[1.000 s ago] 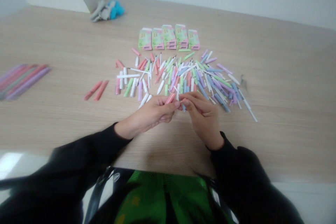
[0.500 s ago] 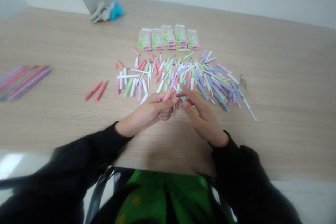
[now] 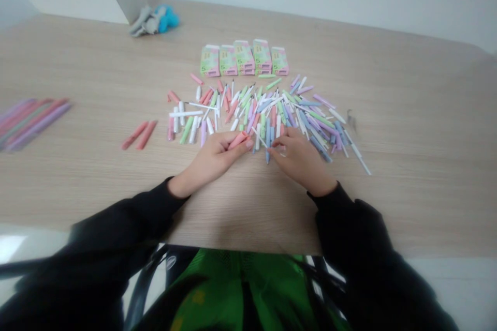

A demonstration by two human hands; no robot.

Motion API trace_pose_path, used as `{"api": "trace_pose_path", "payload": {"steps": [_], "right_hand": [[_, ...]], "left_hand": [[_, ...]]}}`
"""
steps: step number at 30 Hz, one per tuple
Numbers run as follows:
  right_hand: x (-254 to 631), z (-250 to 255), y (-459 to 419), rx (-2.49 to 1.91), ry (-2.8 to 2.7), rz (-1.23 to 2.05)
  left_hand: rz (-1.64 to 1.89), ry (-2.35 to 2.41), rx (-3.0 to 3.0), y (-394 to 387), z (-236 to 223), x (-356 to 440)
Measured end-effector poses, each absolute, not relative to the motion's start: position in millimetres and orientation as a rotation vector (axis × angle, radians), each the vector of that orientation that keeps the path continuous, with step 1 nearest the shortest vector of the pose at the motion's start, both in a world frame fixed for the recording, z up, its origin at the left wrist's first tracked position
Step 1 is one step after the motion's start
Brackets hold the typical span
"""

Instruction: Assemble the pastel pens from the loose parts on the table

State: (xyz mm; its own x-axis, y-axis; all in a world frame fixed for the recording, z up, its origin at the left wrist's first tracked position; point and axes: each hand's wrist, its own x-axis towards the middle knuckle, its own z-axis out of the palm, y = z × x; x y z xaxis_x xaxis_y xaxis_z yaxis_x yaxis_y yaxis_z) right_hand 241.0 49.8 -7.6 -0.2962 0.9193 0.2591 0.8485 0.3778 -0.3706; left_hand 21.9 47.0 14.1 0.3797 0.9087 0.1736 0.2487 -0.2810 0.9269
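My left hand (image 3: 215, 162) is closed around a pink pen barrel (image 3: 238, 139), whose end points up and to the right. Pinched in the fingertips of my right hand (image 3: 301, 159) is a thin white pen refill (image 3: 259, 136), slanting up and left toward the pink barrel. A small gap lies between the two hands. Just beyond them spreads a heap of loose pen parts (image 3: 267, 106) in white, pink, green, purple and blue. A blue pen part (image 3: 267, 154) lies on the table below the refill.
Two pink pens (image 3: 140, 134) lie left of the heap, and a row of colored pens (image 3: 33, 121) lies farther left. Several small green-and-pink boxes (image 3: 244, 57) stand behind the heap. A grey and blue cloth bundle (image 3: 155, 19) sits at the back left of the wooden table (image 3: 419, 129).
My right hand has gone from loosely spread fingers to a pinch on the white refill. My left hand keeps the pink barrel. The view has shifted slightly.
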Motion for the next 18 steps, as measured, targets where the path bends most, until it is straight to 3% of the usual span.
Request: {"api": "trace_pose_path", "payload": {"steps": [11, 18], "right_hand": [[222.6, -14.8, 57.9, -1.661, -2.273, -0.021], [229.6, 40.1, 46.8, -1.35, -1.677, 0.68]], "left_hand": [[0.877, 0.994, 1.783, 45.9, 6.5, 24.5], [0.831, 0.949, 1.742, 48.6, 7.4, 25.7]]}}
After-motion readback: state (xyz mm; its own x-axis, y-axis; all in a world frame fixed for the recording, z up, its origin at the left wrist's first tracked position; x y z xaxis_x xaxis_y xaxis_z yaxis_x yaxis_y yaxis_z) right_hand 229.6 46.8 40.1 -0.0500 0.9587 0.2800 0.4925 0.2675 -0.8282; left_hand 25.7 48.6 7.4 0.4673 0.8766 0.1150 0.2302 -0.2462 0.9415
